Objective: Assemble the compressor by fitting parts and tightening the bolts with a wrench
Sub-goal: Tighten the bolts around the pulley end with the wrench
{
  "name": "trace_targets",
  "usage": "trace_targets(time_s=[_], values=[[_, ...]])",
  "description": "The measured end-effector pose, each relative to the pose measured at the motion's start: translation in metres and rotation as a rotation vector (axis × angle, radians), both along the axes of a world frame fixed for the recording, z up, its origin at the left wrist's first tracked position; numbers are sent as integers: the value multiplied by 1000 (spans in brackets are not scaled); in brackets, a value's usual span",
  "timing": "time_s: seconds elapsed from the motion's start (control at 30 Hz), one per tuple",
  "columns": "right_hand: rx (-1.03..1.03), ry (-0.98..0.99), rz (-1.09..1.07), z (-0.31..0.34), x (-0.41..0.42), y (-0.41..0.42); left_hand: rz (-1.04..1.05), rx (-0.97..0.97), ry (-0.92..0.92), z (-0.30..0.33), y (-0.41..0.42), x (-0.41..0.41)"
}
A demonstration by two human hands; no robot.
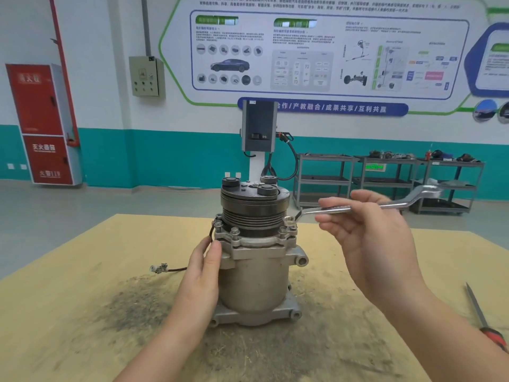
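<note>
The left hand [202, 267] presses straight fingers against the compressor [256, 260], which stands upright on the stained table [68, 285]. The right hand [369, 232] grips a wrench [358, 206], its ring end on a flange bolt [289, 222].

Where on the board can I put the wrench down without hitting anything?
Bare board lies between the compressor and the screwdriver at the right edge, under the right hand holding the wrench. Left front corner is bare too. The wire connector and left hand crowd the compressor's left.
</note>
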State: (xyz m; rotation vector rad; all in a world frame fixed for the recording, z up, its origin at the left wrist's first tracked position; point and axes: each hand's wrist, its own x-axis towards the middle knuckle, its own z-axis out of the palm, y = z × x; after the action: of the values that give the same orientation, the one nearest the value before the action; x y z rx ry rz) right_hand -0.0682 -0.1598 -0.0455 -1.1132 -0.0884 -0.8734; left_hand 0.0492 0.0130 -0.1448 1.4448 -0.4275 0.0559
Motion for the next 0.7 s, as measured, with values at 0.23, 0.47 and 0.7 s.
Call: trace_targets(time_s=[0.23, 0.47, 0.7], values=[[189, 121, 165, -5, 12, -10, 74, 82, -70, 1, 3, 0], [-196, -144, -29, -27, 13, 0, 30, 45, -6, 0, 0, 11], [-1308, -328, -527, -51, 13, 25, 125, -7, -5, 0, -3, -6]])
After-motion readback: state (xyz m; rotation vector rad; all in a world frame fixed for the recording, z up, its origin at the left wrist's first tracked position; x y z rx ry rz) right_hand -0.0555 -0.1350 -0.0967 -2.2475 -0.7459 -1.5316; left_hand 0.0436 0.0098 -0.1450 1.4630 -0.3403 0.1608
